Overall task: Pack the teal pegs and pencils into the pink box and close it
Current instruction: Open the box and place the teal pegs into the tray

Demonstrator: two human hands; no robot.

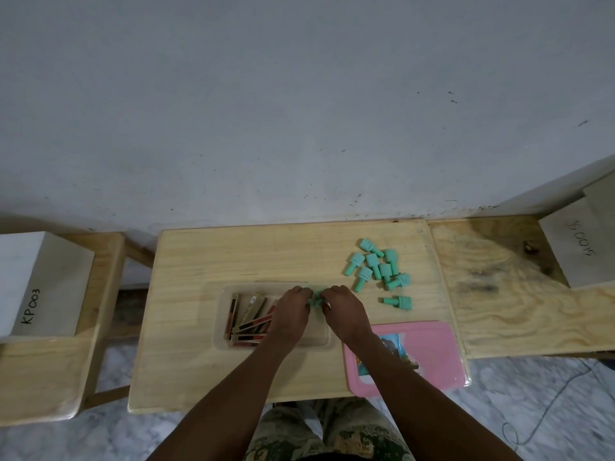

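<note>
While both hands meet at the far rim of the tray [316,342], left hand [293,307] and right hand [344,306] pinch a clutch of teal pegs [315,297] | tray directly below them, pencils [248,319] lying in its left half | loose pegs [385,270] far-right, nearer the right hand | pink lid [436,354] near-right.

Handwritten "KP003" on left white box [40,281]; writing on right box [565,261] unclear.

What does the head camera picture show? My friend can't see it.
The left hand and right hand hold teal pegs together over a clear tray on a wooden table. Pencils lie in the tray's left part. Loose pegs sit on the table to the right, and a pink lid lies flat by the right forearm.
</note>
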